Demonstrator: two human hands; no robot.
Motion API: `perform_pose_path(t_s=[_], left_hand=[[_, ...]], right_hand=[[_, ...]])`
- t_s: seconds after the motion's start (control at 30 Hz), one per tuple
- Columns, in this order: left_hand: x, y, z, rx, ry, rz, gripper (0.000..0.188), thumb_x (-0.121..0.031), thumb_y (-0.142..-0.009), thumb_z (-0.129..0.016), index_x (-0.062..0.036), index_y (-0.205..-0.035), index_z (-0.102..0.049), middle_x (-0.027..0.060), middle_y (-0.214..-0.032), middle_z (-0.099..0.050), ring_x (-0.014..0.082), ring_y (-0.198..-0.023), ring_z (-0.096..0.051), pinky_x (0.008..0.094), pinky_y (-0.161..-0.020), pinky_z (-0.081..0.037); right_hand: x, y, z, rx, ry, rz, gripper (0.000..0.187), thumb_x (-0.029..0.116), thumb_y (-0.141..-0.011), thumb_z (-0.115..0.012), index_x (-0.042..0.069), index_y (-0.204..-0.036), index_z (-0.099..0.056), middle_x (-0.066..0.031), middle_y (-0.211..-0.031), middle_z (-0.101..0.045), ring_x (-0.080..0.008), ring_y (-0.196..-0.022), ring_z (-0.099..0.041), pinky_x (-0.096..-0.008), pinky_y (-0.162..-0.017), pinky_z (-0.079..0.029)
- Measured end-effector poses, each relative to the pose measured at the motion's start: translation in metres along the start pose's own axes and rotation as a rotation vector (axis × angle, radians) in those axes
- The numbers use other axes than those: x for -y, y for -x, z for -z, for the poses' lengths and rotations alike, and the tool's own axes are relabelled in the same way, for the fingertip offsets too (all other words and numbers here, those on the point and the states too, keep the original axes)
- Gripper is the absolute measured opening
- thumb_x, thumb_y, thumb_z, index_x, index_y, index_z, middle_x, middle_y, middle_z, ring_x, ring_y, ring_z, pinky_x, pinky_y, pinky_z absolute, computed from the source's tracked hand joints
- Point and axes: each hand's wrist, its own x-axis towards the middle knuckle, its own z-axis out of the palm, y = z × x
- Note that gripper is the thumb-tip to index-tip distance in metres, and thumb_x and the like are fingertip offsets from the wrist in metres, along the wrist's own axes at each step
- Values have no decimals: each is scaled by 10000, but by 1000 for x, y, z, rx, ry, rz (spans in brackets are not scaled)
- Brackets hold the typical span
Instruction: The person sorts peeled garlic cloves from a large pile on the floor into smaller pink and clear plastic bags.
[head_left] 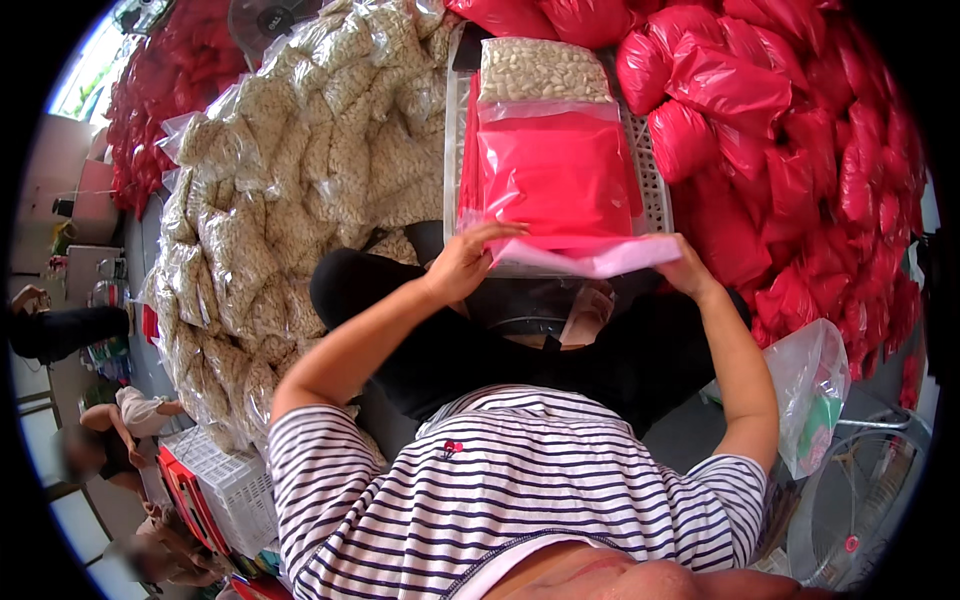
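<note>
A stack of flat red plastic bags (560,185) lies in front of me on an upturned white plastic crate (655,190). On its far end rests a clear bag of pale beans (545,70), its unfilled clear end stretching toward me over the red. My left hand (468,262) is closed at the near left corner of the top bag. With my right hand (684,265) I pinch the right end of the same light pink, folded-over edge (600,260). This edge runs between both hands, just beyond my crossed legs.
Many clear bags of pale beans (320,140) are heaped at left. A high pile of filled red bags (800,180) stands at right. A fan (265,20) is at the far left, a white basket (225,490) at the near left. Other people (110,430) sit at the left rim.
</note>
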Motion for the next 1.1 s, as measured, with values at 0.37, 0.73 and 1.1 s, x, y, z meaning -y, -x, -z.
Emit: perform_pose_path(t_s=[0.37, 0.73, 1.1], left_hand=[[17, -59, -36, -1095, -50, 302, 283, -209, -968, -519, 8, -786, -530, 118, -616, -462, 168, -571, -436, 321, -546, -375], [86, -116, 13, -661, -508, 806, 408, -381, -908, -479, -45, -859, -706, 233, -823, -654, 418, -837, -630, 478, -779, -483], [58, -122, 13, -663, -708, 167, 535, -404, -886, -530, -57, -1290, -489, 201, -1349, -447, 395, -1250, -414, 433, -1018, -370]], right_hand=[[36, -66, -30, -1026, 413, 139, 494, 331, -902, -604, -39, -586, -517, -246, -537, -453, -415, -502, -456, -462, -489, -336], [-47, -156, 6, -747, 662, -525, 514, 533, -841, -525, 59, -782, -714, -238, -831, -643, -416, -842, -621, -491, -741, -480], [-34, -170, 3, -951, 695, -216, 464, 462, -761, -715, 10, -714, -623, -130, -703, -643, -284, -735, -654, -394, -701, -498]])
